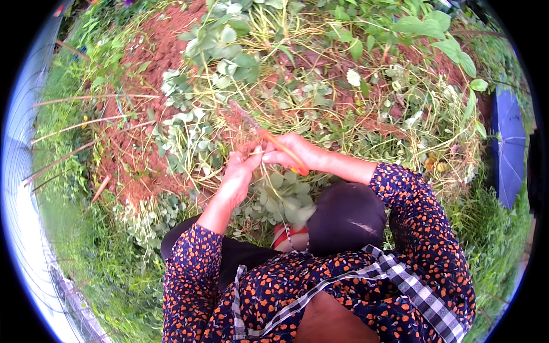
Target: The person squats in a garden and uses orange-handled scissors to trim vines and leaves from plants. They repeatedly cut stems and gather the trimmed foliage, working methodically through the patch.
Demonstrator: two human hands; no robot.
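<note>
My left hand pinches the stem end of an uprooted leafy plant. Its pale stems and rounded leaves hang down in front of my knees, and the leaf tips are blurred. Close beside it, my right hand is closed on a hand tool with an orange handle and a narrow, dirt-brown blade pointing up and left. The fingertips of both hands nearly meet at the stem. Fine brown roots show just beyond the left fingers; the tool's exact type is unclear.
Pulled plants lie in heaps over red soil. Thin sticks jut in from the left, near plastic sheeting. At the far right lies an open blue umbrella. Green leafy stems lean in at upper right.
</note>
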